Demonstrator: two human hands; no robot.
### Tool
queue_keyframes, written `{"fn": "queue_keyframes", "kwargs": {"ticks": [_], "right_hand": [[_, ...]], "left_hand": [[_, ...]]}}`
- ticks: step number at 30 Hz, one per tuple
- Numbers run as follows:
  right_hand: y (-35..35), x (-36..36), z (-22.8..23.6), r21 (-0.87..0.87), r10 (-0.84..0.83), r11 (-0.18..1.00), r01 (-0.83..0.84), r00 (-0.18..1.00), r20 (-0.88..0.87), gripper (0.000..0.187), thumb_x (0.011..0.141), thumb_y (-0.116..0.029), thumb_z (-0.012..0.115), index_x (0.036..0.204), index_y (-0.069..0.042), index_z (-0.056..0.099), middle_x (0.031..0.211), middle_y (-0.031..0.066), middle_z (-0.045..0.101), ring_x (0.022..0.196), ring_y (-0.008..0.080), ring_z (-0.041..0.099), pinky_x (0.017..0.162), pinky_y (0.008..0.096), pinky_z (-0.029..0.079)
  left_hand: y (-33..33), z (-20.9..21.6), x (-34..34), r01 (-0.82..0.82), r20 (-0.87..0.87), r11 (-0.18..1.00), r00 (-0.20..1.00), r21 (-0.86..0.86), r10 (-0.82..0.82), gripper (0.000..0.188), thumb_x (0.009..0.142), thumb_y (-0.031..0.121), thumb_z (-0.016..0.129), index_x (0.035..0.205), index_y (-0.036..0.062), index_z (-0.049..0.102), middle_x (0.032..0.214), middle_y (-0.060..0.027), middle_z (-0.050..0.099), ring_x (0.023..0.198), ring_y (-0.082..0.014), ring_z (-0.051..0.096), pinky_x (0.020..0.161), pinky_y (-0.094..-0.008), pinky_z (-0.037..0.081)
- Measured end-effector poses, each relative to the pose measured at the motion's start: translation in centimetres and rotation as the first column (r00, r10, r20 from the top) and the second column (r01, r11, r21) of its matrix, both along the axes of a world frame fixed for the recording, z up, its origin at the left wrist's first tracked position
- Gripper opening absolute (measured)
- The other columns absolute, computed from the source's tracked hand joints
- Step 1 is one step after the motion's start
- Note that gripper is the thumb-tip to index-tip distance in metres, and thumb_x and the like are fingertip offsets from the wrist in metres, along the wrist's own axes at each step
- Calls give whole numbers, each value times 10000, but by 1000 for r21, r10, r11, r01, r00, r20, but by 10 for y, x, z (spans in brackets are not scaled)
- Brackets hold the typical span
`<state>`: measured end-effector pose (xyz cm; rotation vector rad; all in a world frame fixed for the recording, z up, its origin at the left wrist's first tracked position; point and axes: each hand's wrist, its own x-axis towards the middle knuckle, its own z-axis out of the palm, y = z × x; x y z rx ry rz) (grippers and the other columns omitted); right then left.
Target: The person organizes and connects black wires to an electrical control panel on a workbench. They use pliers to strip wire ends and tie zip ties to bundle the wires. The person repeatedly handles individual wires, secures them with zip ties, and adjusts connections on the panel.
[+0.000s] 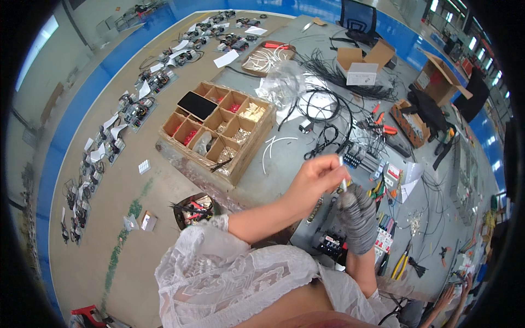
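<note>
My left hand (pixel 318 176), bare, pinches a slim white tube-like piece (pixel 342 167) between thumb and fingertips, holding it upright above the table. Just below it is my right hand (pixel 356 221), in a grey knitted glove, its fingers curled and pressed together at the piece's lower end. What lies inside those gloved fingers is hidden. Under and beside my hands are a black electrical part with terminals (pixel 332 244), a row of grey and blue rail-mounted components (pixel 363 159) and coloured wires (pixel 377 191).
A divided wooden box (pixel 240 164) of small parts, with a black phone (pixel 197 105) on it, stands left. Black cables (pixel 350 117), orange-handled pliers (pixel 389 130) and yellow-handled pliers (pixel 402 265) lie on the grey table. Another person's hands (pixel 444 300) show at lower right. Wired assemblies (pixel 139 109) line the floor.
</note>
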<state>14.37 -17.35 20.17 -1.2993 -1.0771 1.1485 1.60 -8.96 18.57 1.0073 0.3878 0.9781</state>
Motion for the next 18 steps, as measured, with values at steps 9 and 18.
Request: {"fn": "queue_keyframes", "kwargs": {"ticks": [9, 18], "right_hand": [[-23, 43, -11, -58, -166, 984, 167, 986, 16, 281, 875, -335, 607, 809, -66, 558, 680, -14, 534, 587, 79, 470, 538, 228, 375], [-26, 67, -23, -63, -297, 953, 296, 955, -13, 300, 864, -373, 612, 802, -88, 542, 577, -23, 494, 444, 56, 398, 404, 210, 285]], "left_hand": [[327, -13, -108, -431, -588, 849, 616, 307, 525, 210, 883, 244, 594, 782, 60, 604, 720, -33, 580, 618, -69, 518, 541, -211, 418], [442, -54, -61, -318, -537, 482, -111, 816, 836, 226, 802, 66, 546, 994, -30, 613, 955, -221, 639, 966, -370, 599, 836, -432, 473]]}}
